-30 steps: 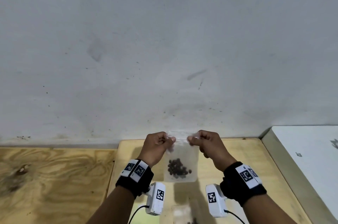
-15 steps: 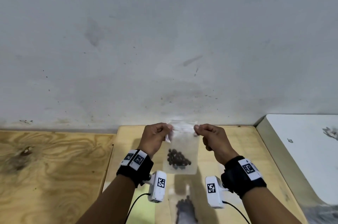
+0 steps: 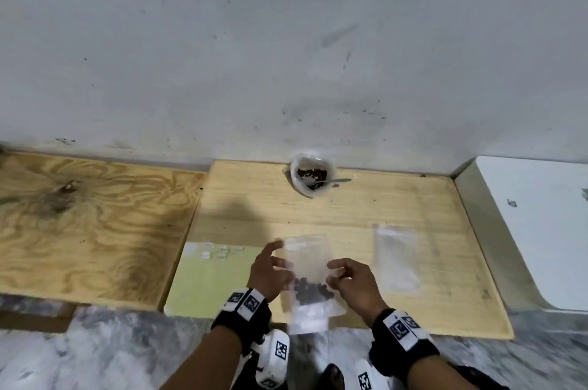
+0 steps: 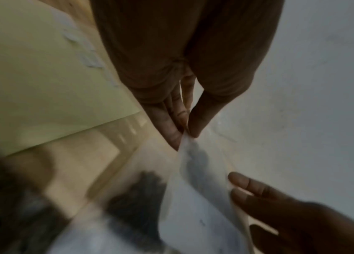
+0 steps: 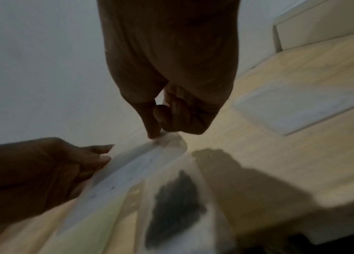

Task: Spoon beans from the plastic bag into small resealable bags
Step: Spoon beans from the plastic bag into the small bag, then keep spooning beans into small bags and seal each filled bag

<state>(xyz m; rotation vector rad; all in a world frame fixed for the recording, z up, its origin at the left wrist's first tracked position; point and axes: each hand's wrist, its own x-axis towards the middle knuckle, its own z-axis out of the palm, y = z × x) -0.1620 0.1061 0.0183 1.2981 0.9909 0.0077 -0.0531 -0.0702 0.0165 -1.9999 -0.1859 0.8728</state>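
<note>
Right hand: pinches small bag's corner
Left hand: holds its opposite end
Beans: dark, inside it
Empty bag: flat, right of it

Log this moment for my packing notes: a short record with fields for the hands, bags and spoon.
left hand: pinches the filled small bag at its left edge
right hand: pinches its right edge
beans: dark heap low in that bag
empty small bag: flat on the board, right of the hands
plastic bag: open by the wall, spoon resting in it
</note>
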